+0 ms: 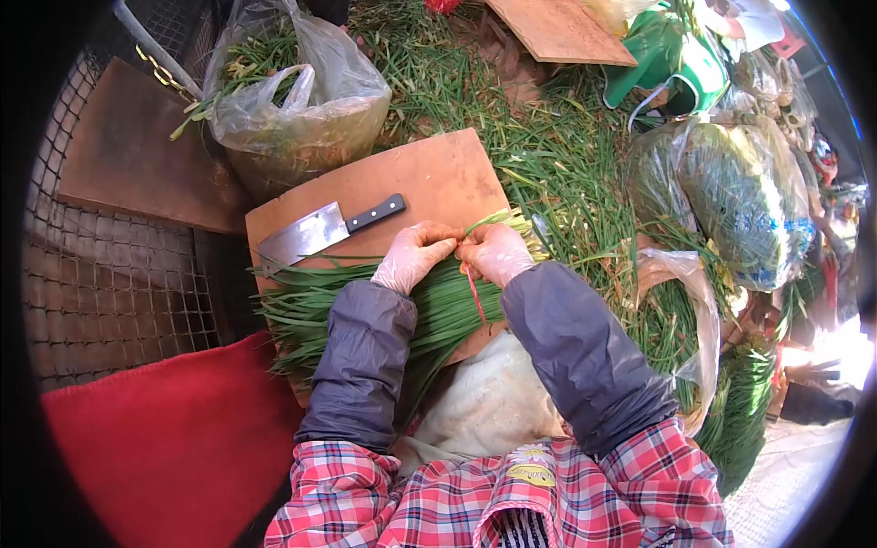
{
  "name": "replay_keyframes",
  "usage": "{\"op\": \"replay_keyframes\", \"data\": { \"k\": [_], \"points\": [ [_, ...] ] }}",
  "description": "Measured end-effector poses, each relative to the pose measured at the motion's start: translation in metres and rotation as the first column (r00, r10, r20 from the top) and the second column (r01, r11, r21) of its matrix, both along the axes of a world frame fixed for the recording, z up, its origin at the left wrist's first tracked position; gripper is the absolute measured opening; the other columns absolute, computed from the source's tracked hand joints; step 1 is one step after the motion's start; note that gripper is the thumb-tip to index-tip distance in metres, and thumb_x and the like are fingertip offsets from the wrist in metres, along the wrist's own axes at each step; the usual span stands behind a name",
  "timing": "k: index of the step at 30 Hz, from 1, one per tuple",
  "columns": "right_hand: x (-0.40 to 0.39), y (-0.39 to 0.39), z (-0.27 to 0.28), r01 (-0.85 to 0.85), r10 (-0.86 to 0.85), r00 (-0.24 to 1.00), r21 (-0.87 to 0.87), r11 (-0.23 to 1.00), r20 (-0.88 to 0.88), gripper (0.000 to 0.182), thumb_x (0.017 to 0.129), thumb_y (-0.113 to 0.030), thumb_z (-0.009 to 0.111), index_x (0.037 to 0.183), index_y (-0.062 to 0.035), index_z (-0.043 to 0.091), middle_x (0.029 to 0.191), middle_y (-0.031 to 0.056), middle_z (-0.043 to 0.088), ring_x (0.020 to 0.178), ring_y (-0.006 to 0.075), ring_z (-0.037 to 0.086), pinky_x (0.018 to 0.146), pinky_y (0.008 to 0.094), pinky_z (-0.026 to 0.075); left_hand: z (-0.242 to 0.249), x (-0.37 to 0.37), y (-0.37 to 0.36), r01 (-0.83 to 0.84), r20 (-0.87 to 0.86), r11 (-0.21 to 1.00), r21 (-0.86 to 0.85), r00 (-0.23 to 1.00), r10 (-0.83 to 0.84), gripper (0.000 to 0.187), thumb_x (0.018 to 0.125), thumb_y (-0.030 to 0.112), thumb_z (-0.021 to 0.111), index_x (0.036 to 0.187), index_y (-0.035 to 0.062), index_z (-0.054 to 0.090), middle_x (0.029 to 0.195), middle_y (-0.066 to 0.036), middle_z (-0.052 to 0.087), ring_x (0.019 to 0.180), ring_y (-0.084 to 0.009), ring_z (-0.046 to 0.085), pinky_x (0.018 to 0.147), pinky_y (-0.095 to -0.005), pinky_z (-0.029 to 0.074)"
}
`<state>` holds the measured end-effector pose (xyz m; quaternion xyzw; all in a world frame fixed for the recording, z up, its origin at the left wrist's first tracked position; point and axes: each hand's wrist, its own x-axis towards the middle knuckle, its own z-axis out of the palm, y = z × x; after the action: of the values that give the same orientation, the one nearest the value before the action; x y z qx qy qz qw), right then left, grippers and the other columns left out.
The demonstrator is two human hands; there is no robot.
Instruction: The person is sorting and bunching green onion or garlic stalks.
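A bundle of long green stalks (pixel 429 310) lies across a brown wooden board (pixel 438 178). Over the bundle, my left hand (pixel 418 256) and my right hand (pixel 496 252) meet at the fingertips, both in clear thin gloves. Each is pinched; what sits between the fingertips is too small to make out. A thin red tie (pixel 475 294) hangs from beneath my right hand across the stalks. Behind my left hand, a cleaver (pixel 315 230) with a black handle rests flat on the board, untouched.
A plastic bag of greens (pixel 306 119) stands behind the board at the left. Loose stalks (pixel 566 183) cover the ground. Full clear bags (pixel 744 192) and a green container (pixel 671 68) are at the right. Red cloth (pixel 183 438) lies at the lower left, below wire mesh (pixel 114 292).
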<state>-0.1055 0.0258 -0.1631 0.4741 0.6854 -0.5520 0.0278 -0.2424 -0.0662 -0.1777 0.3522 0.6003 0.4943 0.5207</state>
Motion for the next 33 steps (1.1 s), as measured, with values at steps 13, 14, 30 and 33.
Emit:
{"op": "replay_keyframes", "data": {
  "k": [13, 14, 30, 33],
  "points": [
    [0.008, -0.001, 0.033, -0.453, 0.55, 0.812, 0.806, 0.381, 0.196, 0.109, 0.048, -0.053, 0.08, 0.133, -0.0001, 0.035, 0.122, 0.0223, 0.05, 0.119, 0.0373, 0.045, 0.098, 0.0464, 0.035, -0.013, 0.02, -0.006, -0.334, -0.381, 0.923, 0.191, 0.842, 0.383, 0.006, 0.075, 0.005, 0.064, 0.078, -0.0012, 0.064, 0.072, -0.01, 0.062, 0.069, -0.0172, 0.06, 0.065, -0.0292, 0.047],
    [0.013, -0.002, 0.029, -0.697, 0.593, 0.695, 0.585, 0.416, 0.407, 0.124, 0.041, -0.053, 0.082, 0.137, 0.0008, 0.025, 0.136, 0.0178, 0.039, 0.13, 0.0345, 0.032, 0.106, 0.051, 0.022, -0.006, 0.02, -0.006, -0.335, -0.423, 0.924, 0.182, 0.822, 0.382, 0.005, 0.075, 0.003, 0.064, 0.077, -0.0014, 0.064, 0.074, -0.009, 0.063, 0.07, -0.0159, 0.06, 0.066, -0.0283, 0.047],
    [0.03, -0.011, 0.017, -0.667, 0.527, 0.735, 0.596, 0.448, 0.426, 0.123, 0.043, -0.045, 0.084, 0.141, -0.0047, 0.022, 0.139, 0.0185, 0.035, 0.13, 0.034, 0.031, 0.108, 0.048, 0.023, 0.05, 0.106, -0.078, -0.138, -0.579, 0.935, 0.325, 0.753, 0.313, 0.012, 0.074, 0.004, 0.066, 0.085, 0.0043, 0.063, 0.084, -0.012, 0.063, 0.08, -0.03, 0.06, 0.07, -0.0356, 0.049],
    [0.033, 0.013, 0.021, -0.691, 0.685, 0.681, 0.536, 0.486, 0.257, 0.118, 0.044, -0.047, 0.083, 0.138, -0.0027, 0.028, 0.135, 0.0216, 0.04, 0.127, 0.035, 0.037, 0.107, 0.0431, 0.027, 0.053, 0.118, -0.104, -0.275, -0.289, 0.936, 0.22, 0.898, 0.331, 0.013, 0.08, 0.003, 0.063, 0.092, 0.0006, 0.064, 0.09, -0.011, 0.064, 0.081, -0.0216, 0.061, 0.072, -0.0292, 0.048]
  ]
}}
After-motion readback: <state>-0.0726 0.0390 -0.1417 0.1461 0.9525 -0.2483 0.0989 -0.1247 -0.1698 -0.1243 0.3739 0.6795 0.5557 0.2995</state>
